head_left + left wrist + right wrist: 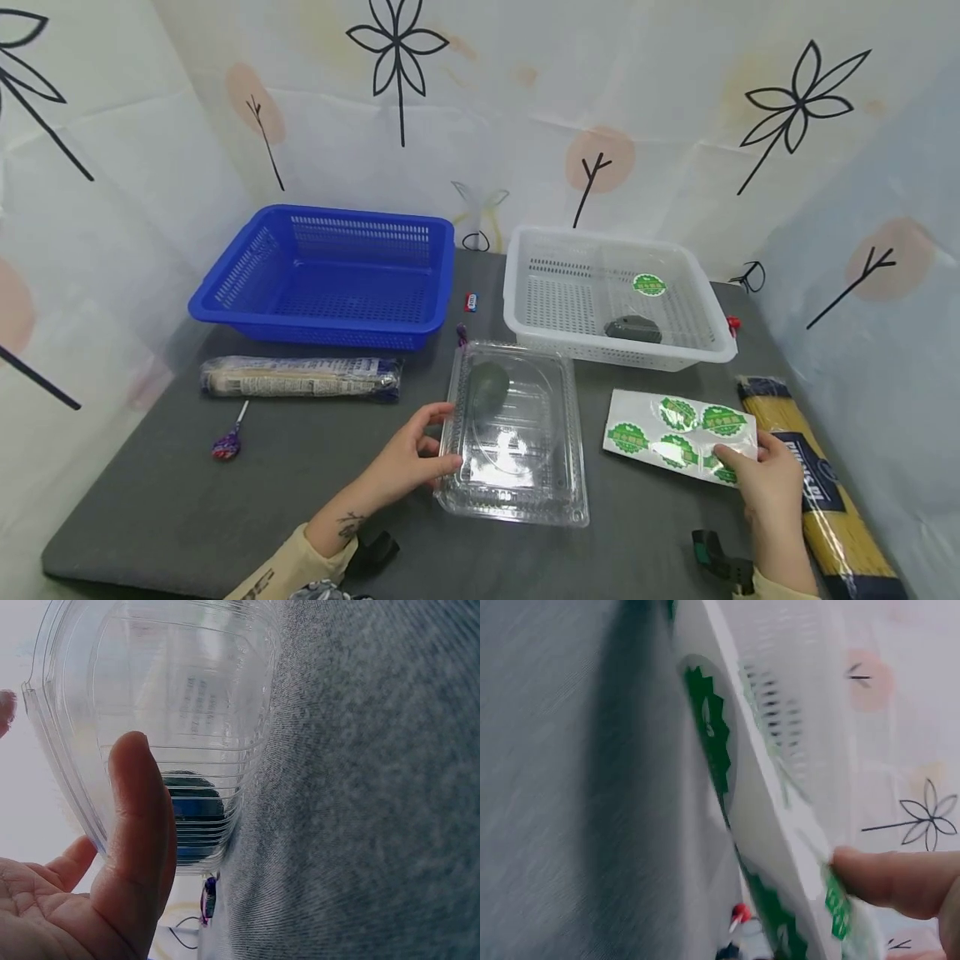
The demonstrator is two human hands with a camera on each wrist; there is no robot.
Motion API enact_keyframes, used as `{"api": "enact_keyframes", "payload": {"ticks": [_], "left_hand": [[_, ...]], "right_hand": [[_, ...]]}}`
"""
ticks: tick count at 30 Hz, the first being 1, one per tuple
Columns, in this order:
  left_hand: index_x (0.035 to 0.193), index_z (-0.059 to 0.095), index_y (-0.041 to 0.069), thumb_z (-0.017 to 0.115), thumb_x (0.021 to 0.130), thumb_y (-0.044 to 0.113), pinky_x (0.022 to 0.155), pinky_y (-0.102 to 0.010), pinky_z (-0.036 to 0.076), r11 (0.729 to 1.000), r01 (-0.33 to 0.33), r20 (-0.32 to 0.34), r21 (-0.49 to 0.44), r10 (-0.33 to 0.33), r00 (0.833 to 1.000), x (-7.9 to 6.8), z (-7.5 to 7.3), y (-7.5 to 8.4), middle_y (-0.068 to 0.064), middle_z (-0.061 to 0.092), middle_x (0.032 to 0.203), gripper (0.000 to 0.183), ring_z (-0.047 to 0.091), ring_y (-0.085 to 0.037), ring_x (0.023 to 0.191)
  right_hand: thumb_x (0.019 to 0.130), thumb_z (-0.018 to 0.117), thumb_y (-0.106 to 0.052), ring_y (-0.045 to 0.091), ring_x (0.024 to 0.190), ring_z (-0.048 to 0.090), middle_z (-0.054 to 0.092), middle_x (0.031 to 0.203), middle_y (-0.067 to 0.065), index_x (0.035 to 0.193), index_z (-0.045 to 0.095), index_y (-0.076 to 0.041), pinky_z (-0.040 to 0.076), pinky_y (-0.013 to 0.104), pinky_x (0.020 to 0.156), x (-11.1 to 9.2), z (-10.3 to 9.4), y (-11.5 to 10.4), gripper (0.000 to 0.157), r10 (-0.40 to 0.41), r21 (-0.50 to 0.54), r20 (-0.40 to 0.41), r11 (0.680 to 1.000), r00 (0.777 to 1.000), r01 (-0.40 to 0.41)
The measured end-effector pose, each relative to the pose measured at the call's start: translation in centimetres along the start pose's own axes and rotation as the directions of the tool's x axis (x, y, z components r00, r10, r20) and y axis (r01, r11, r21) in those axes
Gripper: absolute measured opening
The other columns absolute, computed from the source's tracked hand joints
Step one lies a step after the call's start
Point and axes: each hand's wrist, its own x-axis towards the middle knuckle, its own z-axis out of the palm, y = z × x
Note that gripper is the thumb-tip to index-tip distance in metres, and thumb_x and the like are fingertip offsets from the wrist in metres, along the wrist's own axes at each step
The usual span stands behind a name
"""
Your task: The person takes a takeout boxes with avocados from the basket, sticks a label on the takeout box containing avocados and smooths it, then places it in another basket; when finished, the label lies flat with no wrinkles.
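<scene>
A clear plastic food container (525, 492) with its lid down lies in the middle of the table. Through it shows a dark green oval thing (489, 387). My left hand (408, 454) holds the container's left side, the thumb along the side wall and the fingers at the rim. A white sheet of round green stickers (637, 417) is in my right hand (772, 479), pinched at its right end with the thumb on top. In the right wrist view the sheet (757, 795) appears edge-on, tilted above the grey cloth.
Behind stand a blue basket (330, 329) and a white basket (540, 333) holding another clear container with a green sticker (648, 285). Noodle packs (292, 379) and spaghetti (780, 417) flank the work. Lollipop (227, 446) at left; small red-blue wrapper (471, 302) between baskets.
</scene>
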Motion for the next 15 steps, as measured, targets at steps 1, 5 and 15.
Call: {"api": "enact_keyframes", "payload": {"ticks": [1,5,15], "left_hand": [[0.133,0.026,0.006,0.065,0.078,0.011,0.051,-0.037,0.049,1.000,0.000,-0.003,0.008,0.000,1.000,0.1,0.0,-0.1,-0.024,0.028,0.129,0.068,0.053,-0.015,0.066],[0.133,0.026,0.009,0.065,0.078,0.013,0.051,-0.035,0.049,1.000,-0.021,-0.006,0.010,0.021,1.000,0.4,-0.2,-1.2,-0.022,0.028,0.131,0.068,0.055,-0.017,0.070],[0.126,0.038,0.012,0.063,0.080,0.024,0.057,-0.032,0.047,0.970,-0.051,-0.254,0.239,0.113,0.960,1.0,-1.2,1.8,-0.013,0.045,0.114,0.054,0.051,-0.023,0.082]], "right_hand": [[0.068,0.074,-0.027,0.008,0.070,0.055,0.050,0.109,0.015,0.132,0.034,-0.004,0.046,0.020,0.043,0.7,0.0,0.6,0.079,0.008,0.075,0.001,0.997,1.000,-0.008],[0.057,0.078,-0.034,0.004,0.071,0.058,0.056,0.102,0.003,0.123,0.050,-0.011,0.047,0.015,0.047,3.2,-0.1,2.4,0.075,0.008,0.334,0.009,0.942,1.000,-0.011],[0.066,0.075,-0.015,0.015,0.071,0.059,0.062,0.093,0.007,0.103,0.062,-0.001,0.050,0.019,0.055,-1.4,-1.3,-2.7,0.042,-0.214,0.665,-0.132,0.705,0.968,0.246]]}}
